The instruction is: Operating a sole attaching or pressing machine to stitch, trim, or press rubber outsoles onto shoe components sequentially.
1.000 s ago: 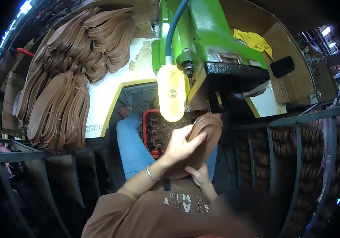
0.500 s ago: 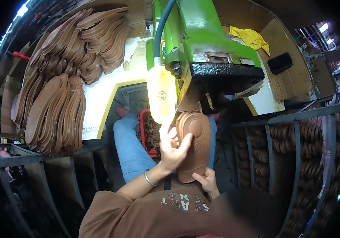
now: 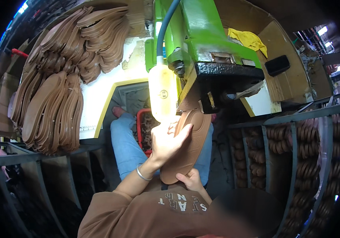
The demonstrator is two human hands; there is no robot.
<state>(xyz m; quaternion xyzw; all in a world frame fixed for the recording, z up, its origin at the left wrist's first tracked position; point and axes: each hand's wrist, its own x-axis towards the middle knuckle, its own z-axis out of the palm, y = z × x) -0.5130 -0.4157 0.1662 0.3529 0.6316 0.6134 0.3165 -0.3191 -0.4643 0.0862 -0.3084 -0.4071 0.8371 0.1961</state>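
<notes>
Both of my hands hold one brown shoe sole (image 3: 191,146) over my lap, its far end up against the working head of a green machine (image 3: 211,35). My left hand (image 3: 169,139) grips its left side near the far end, thumb across the upper face. At the near end, my right hand (image 3: 191,179) pinches the sole's edge, thumb on top. The sole lies tilted, its near end toward the left. The black lower part (image 3: 225,77) of the machine hides the sole's far tip. A lit lamp (image 3: 162,93) hangs just beyond my left hand.
Stacked brown soles (image 3: 52,111) cover the left of the white table (image 3: 88,119). A red bin (image 3: 139,131) with brown scraps stands between my legs. Racks (image 3: 293,158) of soles stand at the right. A yellow cloth (image 3: 249,39) and a black box-shaped object (image 3: 278,64) lie beyond the machine.
The sole has turned, its near end swinging left. My right hand has moved left with it, and my left hand has tilted along its side. Both hands keep their hold.
</notes>
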